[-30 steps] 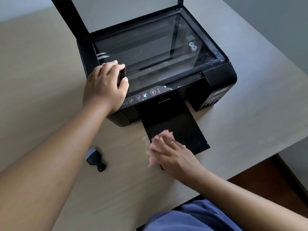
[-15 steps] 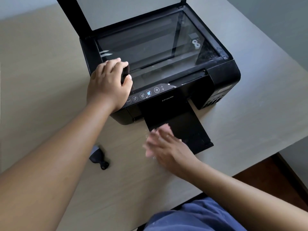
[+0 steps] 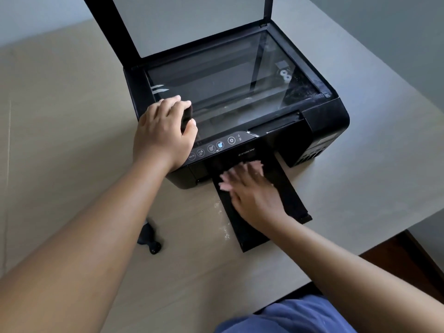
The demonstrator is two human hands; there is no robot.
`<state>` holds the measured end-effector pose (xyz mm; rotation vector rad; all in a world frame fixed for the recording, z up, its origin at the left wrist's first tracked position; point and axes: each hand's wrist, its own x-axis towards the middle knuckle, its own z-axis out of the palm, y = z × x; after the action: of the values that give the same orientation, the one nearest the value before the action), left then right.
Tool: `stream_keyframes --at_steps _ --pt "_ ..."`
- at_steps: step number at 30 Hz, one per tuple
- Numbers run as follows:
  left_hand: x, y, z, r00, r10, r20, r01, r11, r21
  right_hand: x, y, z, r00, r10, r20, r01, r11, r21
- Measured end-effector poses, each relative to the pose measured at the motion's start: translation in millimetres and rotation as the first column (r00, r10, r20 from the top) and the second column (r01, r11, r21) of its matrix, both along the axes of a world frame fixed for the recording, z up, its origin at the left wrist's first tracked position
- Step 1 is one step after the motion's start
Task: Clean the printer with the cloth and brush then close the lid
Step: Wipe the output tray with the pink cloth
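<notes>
1 printer [image 3: 324, 121], black, on tabletop [image 3: 60, 116]; 1 lid [image 3: 192, 20] raised at the back, glass [image 3: 228, 80] exposed. 1 paper tray [image 3: 290, 198] pulled out at the front.
2 hands in view. Left hand [image 3: 161, 135] at front-left corner of the glass, fingers [image 3: 173, 104] and thumb clamped on 1 small black block [image 3: 186, 117]; whether it is the brush, cannot tell. Right hand [image 3: 252, 191] on the tray, fingers straight, slightly apart, pressing 1 pink cloth [image 3: 225, 186] flat; blurred.
1 small black tool [image 3: 147, 237] lies on the tabletop beside the left forearm
</notes>
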<state>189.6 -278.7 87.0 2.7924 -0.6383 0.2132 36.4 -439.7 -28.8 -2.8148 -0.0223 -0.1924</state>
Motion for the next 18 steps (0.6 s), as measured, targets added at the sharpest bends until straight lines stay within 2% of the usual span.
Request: stream_keyframes --at_steps 3,4,5,7,9,11,13,15,18 --pt "0.5 0.0 -0.1 1.000 0.001 0.004 -0.001 1.000 0.001 -24.2 -17.0 6.4 0.936 0.350 0.042 -0.350 0.937 0.000" --pt "0.4 -0.2 -0.3 1.000 0.000 0.003 0.000 1.000 0.000 -31.6 -30.0 3.1 0.920 0.390 0.036 -0.390 0.921 -0.007" --pt "0.5 -0.4 -0.5 1.000 -0.001 0.003 0.001 1.000 -0.001 -35.7 -43.1 -1.0 0.938 0.344 0.036 -0.344 0.939 -0.003" --pt "1.1 -0.3 -0.5 1.000 -0.002 0.002 0.002 1.000 0.000 -31.0 -60.3 -7.8 0.998 0.064 0.024 -0.066 0.996 0.052" --pt "1.3 0.0 -0.3 1.000 0.000 0.001 0.000 1.000 0.001 -14.4 -52.1 -7.7 0.980 -0.197 0.000 0.197 0.978 0.064" --pt "1.3 -0.2 -0.5 1.000 -0.002 0.002 0.002 1.000 0.003 2.0 -27.2 -5.7 0.969 -0.248 -0.015 0.248 0.969 0.018" --pt "1.9 -2.0 -0.5 1.000 -0.003 0.000 0.003 1.000 0.005 9.8 -6.4 -4.7 0.992 -0.123 0.012 0.123 0.992 0.003" --pt "2.1 -3.9 0.8 1.000 0.000 -0.002 0.000 1.000 0.006 4.7 -1.3 -1.6 0.995 0.091 0.039 -0.092 0.996 0.016" --pt "2.0 -4.8 1.8 1.000 0.008 -0.003 -0.008 1.000 0.007 -20.9 -27.1 3.3 0.909 0.415 0.029 -0.415 0.910 0.004"
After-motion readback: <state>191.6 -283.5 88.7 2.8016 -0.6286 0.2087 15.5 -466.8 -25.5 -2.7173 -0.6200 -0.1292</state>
